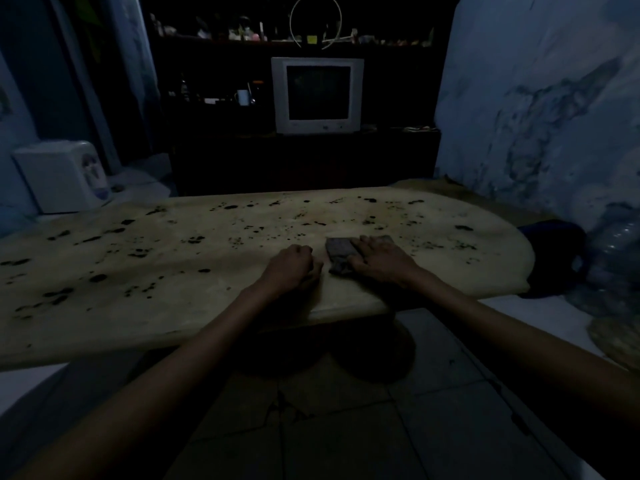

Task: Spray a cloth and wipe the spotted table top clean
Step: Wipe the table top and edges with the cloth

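Note:
A pale oval table top [173, 299] covered in dark spots fills the middle of the head view. A small grey folded cloth [338, 252] lies on it near the front edge. My right hand [377, 258] lies flat on the cloth's right part, fingers spread, pressing it to the table. My left hand [291, 268] rests just left of the cloth with its fingers curled in, holding nothing that I can see. No spray bottle is in sight.
An old white television [317, 95] stands on a dark shelf unit behind the table. A white appliance [65, 174] sits at the far left. A dark blue object [554, 258] and a clear plastic bottle [616, 251] are at the table's right end. Tiled floor lies below.

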